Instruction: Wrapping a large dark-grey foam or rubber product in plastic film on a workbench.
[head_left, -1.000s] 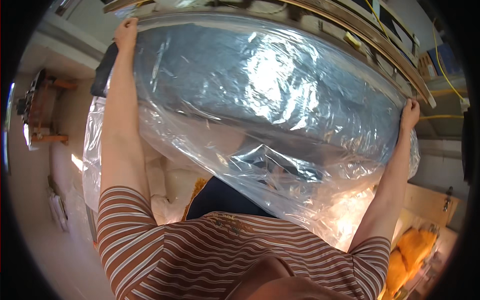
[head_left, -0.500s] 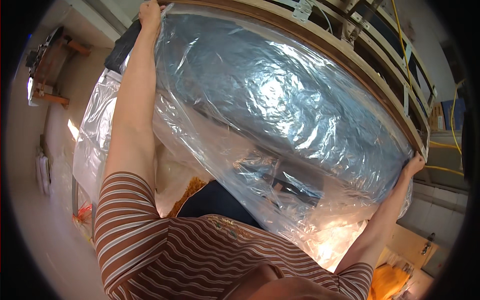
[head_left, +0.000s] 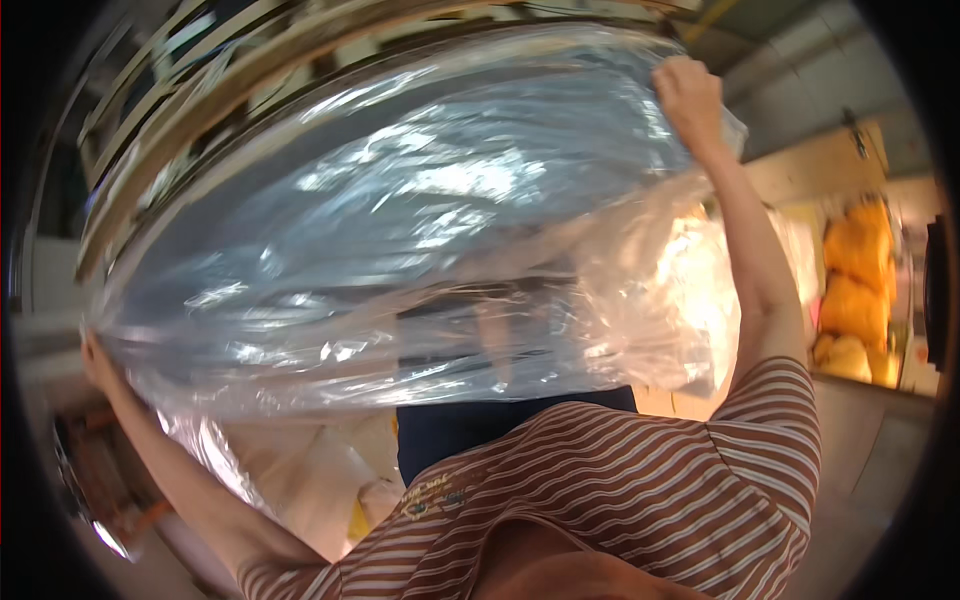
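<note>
A clear plastic sheet (head_left: 340, 350), wrinkled and shiny, stretches in front of me over a large dark, flat surface (head_left: 250, 240) that shows through it. At the far left, my left hand (head_left: 97, 362) is closed on a corner of the sheet, its fingers partly hidden and slightly blurred. My right hand (head_left: 690, 100) grips the sheet's upper right end, fingers curled over the edge. The sheet's lower part hangs loosely before my body. Along the far side of the covered surface runs a wooden frame (head_left: 240, 85) with several slats.
At the right are stacked orange bundles (head_left: 855, 290) near a wooden board (head_left: 810, 165). Past my left forearm, a dark brown object with an orange-brown part (head_left: 110, 470) stands on the floor. More clear plastic (head_left: 210, 450) hangs below my left hand.
The view has swung round, so the frame now slopes up to the right instead of down. In the picture, my left hand sits lower and my right hand higher; both still hold the plastic sheet.
</note>
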